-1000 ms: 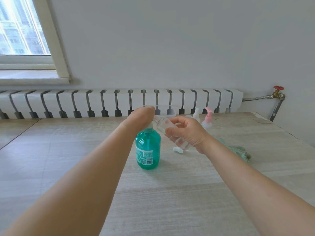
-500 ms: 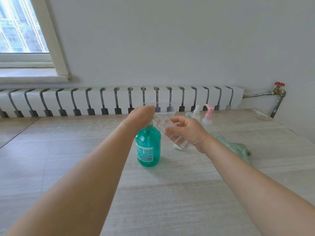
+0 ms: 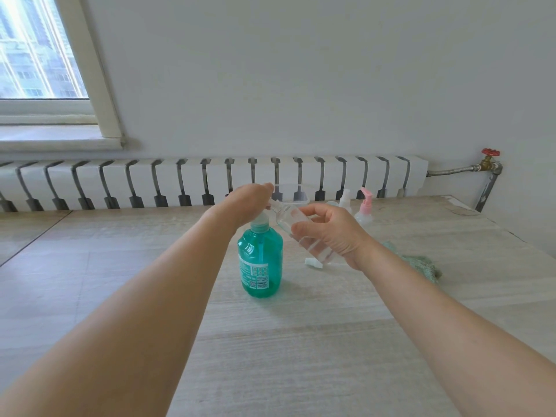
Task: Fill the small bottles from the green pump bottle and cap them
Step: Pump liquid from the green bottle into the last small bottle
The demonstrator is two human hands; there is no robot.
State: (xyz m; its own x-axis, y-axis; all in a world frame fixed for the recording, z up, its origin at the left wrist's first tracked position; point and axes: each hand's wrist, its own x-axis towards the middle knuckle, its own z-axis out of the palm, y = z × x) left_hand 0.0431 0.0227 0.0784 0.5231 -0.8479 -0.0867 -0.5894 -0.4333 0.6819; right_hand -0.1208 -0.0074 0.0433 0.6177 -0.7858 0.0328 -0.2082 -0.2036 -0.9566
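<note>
Over the middle of the bench [image 3: 301,341], the left hand [image 3: 245,206] rests on top of the pump head of the green pump bottle [image 3: 260,261], its fingers bent down over the far side of the pump, so how far they curl round it cannot be told. Just to the right, the right hand [image 3: 329,234] holds a small clear bottle [image 3: 296,228], thumb and fingers curled round its body; the bottle is tilted, its open neck up against the pump's spout beneath the left hand. The green pump bottle stands upright on the bench, label toward the camera. A small white cap [image 3: 313,262] lies on the bench just below the right hand. Behind that hand stand a white-topped bottle [image 3: 344,198] and a pink-topped pump bottle [image 3: 364,208], with a clear container [image 3: 293,196] to their left. A green cloth [image 3: 419,264] lies crumpled beside the right wrist. Behind the bench runs a white radiator [image 3: 210,179], with a red valve [image 3: 489,152] on the pipe at its right end
</note>
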